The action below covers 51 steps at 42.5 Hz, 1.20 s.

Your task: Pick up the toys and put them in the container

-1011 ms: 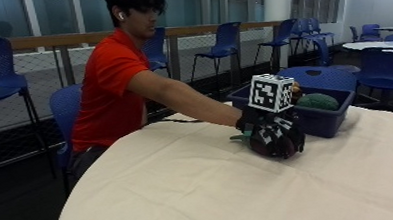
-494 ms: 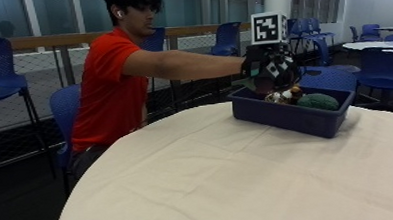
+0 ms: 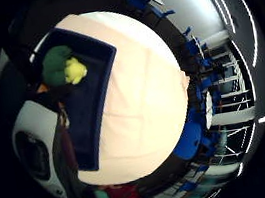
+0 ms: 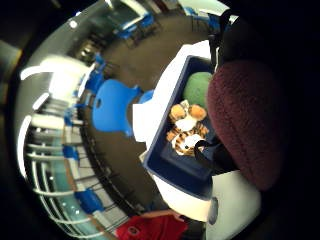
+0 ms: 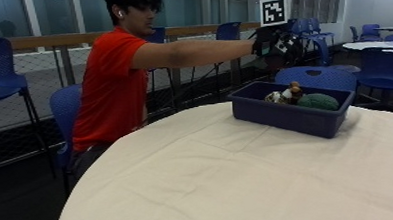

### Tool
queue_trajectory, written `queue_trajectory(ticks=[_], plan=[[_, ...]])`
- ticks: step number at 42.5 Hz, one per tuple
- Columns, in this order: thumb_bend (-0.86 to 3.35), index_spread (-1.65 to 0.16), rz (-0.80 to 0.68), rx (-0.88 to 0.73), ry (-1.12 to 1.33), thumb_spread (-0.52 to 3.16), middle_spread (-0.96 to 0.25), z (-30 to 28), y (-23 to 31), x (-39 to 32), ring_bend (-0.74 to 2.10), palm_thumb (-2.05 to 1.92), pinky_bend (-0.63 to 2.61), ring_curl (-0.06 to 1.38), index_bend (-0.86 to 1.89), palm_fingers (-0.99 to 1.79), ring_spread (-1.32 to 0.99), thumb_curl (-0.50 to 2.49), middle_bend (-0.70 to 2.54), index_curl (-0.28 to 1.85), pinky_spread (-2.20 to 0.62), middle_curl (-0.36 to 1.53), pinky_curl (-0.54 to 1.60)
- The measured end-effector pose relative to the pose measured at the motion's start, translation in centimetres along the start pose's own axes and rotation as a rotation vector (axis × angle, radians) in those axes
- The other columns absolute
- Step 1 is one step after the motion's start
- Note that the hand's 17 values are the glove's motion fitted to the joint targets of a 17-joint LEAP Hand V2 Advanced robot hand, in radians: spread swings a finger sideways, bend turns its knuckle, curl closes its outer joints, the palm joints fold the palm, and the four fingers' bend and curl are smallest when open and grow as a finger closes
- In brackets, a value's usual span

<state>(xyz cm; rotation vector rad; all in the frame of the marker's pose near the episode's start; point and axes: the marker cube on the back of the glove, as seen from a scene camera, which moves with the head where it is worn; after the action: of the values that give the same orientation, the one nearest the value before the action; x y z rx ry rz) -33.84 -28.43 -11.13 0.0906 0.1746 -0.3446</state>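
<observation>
Reaching out at shoulder height, the person in a red shirt (image 5: pixel 112 88) holds the gloved right hand (image 5: pixel 273 41) in the upper right of the outside view, above the dark blue container (image 5: pixel 291 108), which stands at the far right side of the round table (image 5: pixel 206 179) with its cream cloth. A green plush toy (image 5: pixel 318 101) and a small tiger toy (image 5: pixel 284 94) lie in the container. From here I cannot tell how the fingers are set.

Little-finger palm view: the container (image 3: pixel 98 89) sits at the upper left on the pale table (image 3: pixel 148 101), with the green plush toy (image 3: pixel 55 65) and a yellow part (image 3: pixel 75 70) beside it.

Thumb-side palm view: a dark maroon plush toy (image 4: pixel 245 120) fills the right, close against the palm. Beyond it the container (image 4: pixel 175 167) holds the tiger toy (image 4: pixel 186 131) and the green plush toy (image 4: pixel 197 87). Whether fingers curl round the maroon toy I cannot tell.
</observation>
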Motion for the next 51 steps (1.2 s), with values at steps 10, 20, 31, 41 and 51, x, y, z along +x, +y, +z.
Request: queue_trajectory(ticks=[10,20,31,41,51], plan=[[-0.01,-0.4,-0.051,-0.163,-0.067,0.96,-0.27,1.4,1.4,-0.1,0.57,0.39,1.22,0.44,0.07,-0.22,-0.29,0.76,0.16,0.46,-0.25,0.44,0.5],[-0.05,-0.37,-0.03,-0.126,-0.061,1.14,-0.12,2.6,4.6,4.7,0.24,0.08,1.24,0.26,0.12,-0.23,-0.06,0.58,0.1,0.34,-0.02,0.33,0.42],[-0.03,-0.36,0.175,-0.135,0.087,1.22,-0.08,8.5,11.3,12.3,0.16,0.01,1.2,0.25,0.15,-0.24,0.02,0.47,0.09,0.31,0.07,0.28,0.39],[-0.02,-0.35,0.16,-0.163,0.008,1.25,-0.06,11.5,18.2,15.7,0.13,0.01,1.11,0.22,0.17,-0.3,0.04,0.41,0.07,0.32,0.1,0.22,0.36],[-0.01,-0.35,0.199,-0.161,-0.053,1.26,-0.06,12.2,25.7,20.2,0.14,0.01,1.06,0.2,0.17,-0.28,0.04,0.38,0.08,0.32,0.1,0.19,0.34]])
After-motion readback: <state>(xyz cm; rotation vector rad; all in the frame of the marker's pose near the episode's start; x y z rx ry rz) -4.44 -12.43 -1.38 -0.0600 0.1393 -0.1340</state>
